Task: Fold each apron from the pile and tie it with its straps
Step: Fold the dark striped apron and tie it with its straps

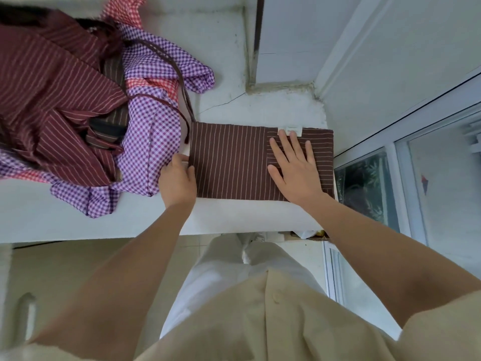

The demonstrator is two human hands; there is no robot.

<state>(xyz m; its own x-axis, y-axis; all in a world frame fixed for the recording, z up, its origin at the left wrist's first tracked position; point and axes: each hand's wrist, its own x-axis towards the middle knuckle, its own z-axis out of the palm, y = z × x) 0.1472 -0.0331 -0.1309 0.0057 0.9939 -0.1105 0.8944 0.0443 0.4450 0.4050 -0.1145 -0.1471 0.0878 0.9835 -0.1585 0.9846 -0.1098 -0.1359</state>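
right hand (294, 165): fingers spread flat on folded apron (229, 162) | left hand (178, 178): fingers pinch its 9 o'clock edge | pile (65, 100): 10 o'clock

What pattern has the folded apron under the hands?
The folded apron is dark brown with thin pale stripes; the head view shows it.
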